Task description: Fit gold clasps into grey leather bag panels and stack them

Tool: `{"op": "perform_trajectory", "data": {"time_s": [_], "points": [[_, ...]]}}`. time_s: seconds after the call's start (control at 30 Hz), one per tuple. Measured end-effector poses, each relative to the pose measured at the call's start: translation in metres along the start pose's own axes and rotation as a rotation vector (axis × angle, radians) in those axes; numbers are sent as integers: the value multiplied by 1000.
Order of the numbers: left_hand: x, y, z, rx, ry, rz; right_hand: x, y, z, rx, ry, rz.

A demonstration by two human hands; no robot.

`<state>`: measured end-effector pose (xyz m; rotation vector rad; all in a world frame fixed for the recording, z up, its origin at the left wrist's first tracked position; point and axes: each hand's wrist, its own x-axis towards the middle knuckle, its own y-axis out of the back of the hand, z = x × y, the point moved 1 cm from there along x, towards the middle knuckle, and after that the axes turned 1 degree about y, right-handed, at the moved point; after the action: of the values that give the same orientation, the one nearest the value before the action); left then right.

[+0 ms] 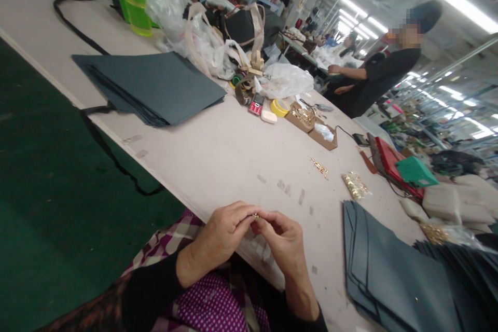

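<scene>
A purple patterned cloth [210, 303] is draped over the lap at the near edge of the desk [233, 155]. At the far left, a stack of dark sheets [155, 88] is spread on the desk, with a green plastic container [134, 2] set behind it. In the near middle, a small gold piece [256, 216] is held over the desk's edge, pinched between the fingertips of the left hand [229, 225] and the right hand [286, 233], which are brought close together. Farther off, a roll of yellow tape [279, 108] is placed beside a cardboard tray [300, 118] filled with gold parts. To the right, loose gold bits [319, 167] are scattered, a clear bag [355, 185] is filled with more, and another dark stack [397, 264] is laid at the near right.
</scene>
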<state>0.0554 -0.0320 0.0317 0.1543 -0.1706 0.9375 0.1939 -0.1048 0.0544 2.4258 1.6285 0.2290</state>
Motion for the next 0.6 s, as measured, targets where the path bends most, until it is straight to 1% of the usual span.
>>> {"op": "perform_trajectory", "data": {"time_s": [0.17,0.27,0.4,0.53,0.6], "points": [[0,-1,-3,110,-67,-14,0,-6,0,24,-11,46],[1,0,-4,149,-80,-18,2,-11,1,68,-27,75],[4,1,-2,135,-70,3,7,-16,2,104,-58,90],[4,2,1,142,-39,-11,7,-17,9,46,-33,97],[5,1,-2,167,-15,5,9,-17,13,6,-19,90]]}}
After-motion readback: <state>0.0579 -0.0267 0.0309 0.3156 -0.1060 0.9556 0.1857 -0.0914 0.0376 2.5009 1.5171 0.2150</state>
